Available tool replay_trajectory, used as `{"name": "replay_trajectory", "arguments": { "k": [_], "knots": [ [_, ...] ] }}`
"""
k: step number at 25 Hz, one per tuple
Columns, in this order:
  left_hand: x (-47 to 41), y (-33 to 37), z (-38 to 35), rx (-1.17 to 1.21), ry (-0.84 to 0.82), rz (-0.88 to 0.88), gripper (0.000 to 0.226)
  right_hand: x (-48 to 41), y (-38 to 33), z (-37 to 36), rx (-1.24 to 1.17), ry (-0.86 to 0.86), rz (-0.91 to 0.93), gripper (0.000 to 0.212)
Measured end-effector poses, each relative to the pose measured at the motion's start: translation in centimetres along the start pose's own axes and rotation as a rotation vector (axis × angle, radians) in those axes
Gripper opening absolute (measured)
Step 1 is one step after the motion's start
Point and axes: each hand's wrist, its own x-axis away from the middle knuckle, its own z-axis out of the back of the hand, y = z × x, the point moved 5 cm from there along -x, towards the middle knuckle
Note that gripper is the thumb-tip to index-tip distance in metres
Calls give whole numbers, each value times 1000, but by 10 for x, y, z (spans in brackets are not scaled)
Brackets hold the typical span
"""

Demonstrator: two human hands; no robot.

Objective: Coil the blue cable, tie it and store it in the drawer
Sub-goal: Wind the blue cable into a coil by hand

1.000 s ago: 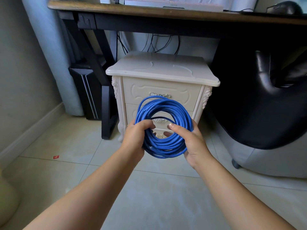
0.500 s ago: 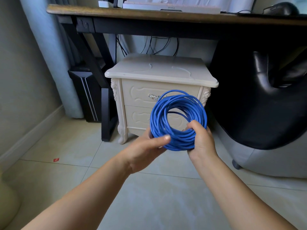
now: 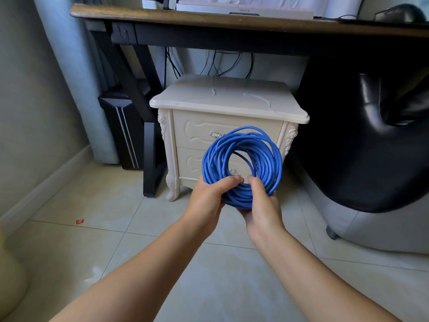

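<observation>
The blue cable point(image 3: 267, 154) is wound into a round coil of several loops and held upright in the air in front of a cream bedside cabinet point(image 3: 222, 105). My left hand point(image 3: 209, 196) grips the coil's lower left, its fingers curled over the bundle. My right hand point(image 3: 262, 203) grips the lower right, thumb through the ring. Both cabinet drawers are closed: the upper drawer point(image 3: 197, 131) shows a metal handle, and the coil partly covers the lower drawer point(image 3: 190, 162).
A dark wooden desk point(image 3: 209, 19) spans above the cabinet, with cords hanging behind. A black computer tower point(image 3: 125, 133) and a desk leg stand to the left. A black chair point(image 3: 371, 140) fills the right. A small red scrap point(image 3: 79, 221) lies on the tiled floor.
The coil has stayed to the right, in front of the cabinet's drawers. My left hand has closed over the bundle, right beside my right hand at the bottom of the ring.
</observation>
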Motion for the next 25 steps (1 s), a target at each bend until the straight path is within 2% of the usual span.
{"name": "replay_trajectory", "arguments": {
  "k": [2, 4, 5, 7, 9, 10, 11, 13, 16, 18, 22, 25],
  "knots": [
    [-4, 9, 8, -70, 73, 16, 31, -2, 5, 3, 186, -60, -88, 17],
    [-9, 21, 16, -189, 106, 19, 23, -10, -4, 11, 438, -65, -59, 36],
    [-11, 27, 21, -286, 95, 18, 23, -14, -15, 16, 550, -21, 63, 49],
    [-11, 34, 28, -549, 37, 42, 25, -15, -45, 19, 852, 53, 510, 74],
    [-7, 32, 29, -779, -39, 96, 25, -2, -54, -1, 1272, -35, 970, 81],
    [-4, 30, 26, -856, -82, 125, 26, 3, -47, -12, 1471, -113, 1085, 88],
    [-1, 27, 24, -921, -127, 150, 28, 6, -36, -20, 1630, -201, 1113, 96],
    [4, 20, 17, -1039, -231, 172, 36, 6, -13, -28, 1838, -374, 1030, 106],
    [8, 16, 12, -1128, -316, 164, 42, 1, -8, -28, 1818, -517, 869, 95],
    [8, 17, 12, -1115, -309, 131, 41, -1, -15, -27, 1714, -519, 825, 79],
    [2, 19, 14, -1102, -275, 69, 46, -12, -25, -17, 1526, -382, 728, 53],
    [-1, 16, 12, -1137, -243, 7, 53, -21, -30, -10, 1459, -286, 692, 48]
  ]
}}
